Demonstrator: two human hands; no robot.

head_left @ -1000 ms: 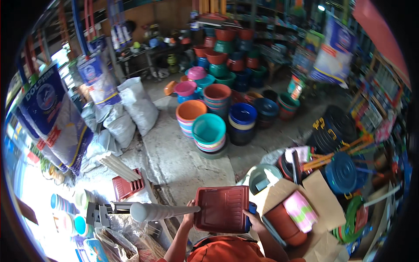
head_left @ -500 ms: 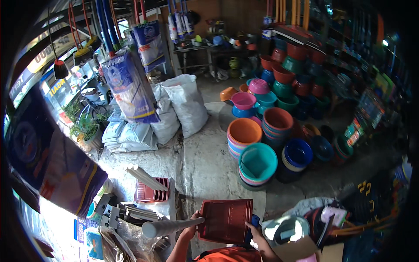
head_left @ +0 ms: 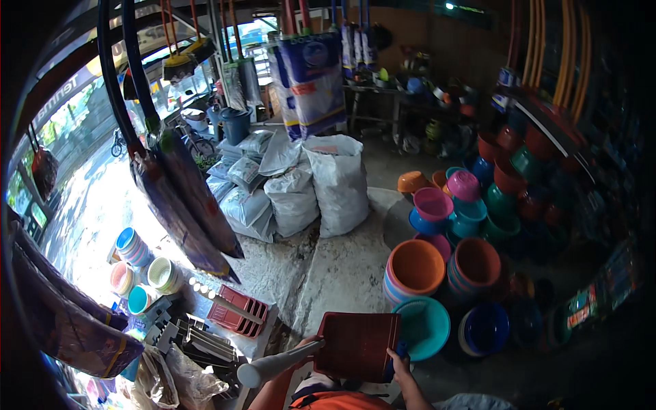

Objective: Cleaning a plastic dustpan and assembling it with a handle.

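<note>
I hold a dark red plastic dustpan [head_left: 359, 345] in front of my body, its flat pan facing up. Its thick grey handle [head_left: 277, 363] points out to the left, toward me. My left hand [head_left: 312, 344] is closed where the handle meets the pan. My right hand [head_left: 398, 362] grips the pan's right edge, close to a small blue part [head_left: 401, 350]. Beyond the pan, a turquoise tub [head_left: 427, 328] stands very near its far right corner. On the left, red dustpans [head_left: 236, 311] with pale handles lie on the floor.
Stacked tubs [head_left: 417, 266] and basins fill the right side. White sacks [head_left: 335, 184] stand ahead on the concrete floor. Packaged long-handled goods [head_left: 181, 198] hang at the left and overhead. Small baskets [head_left: 164, 273] and plastic-wrapped goods [head_left: 195, 376] crowd the lower left.
My view has turned left, so sacks and tubs appear farther right, and more of the bright street side shows. Both hands keep their hold on the dustpan.
</note>
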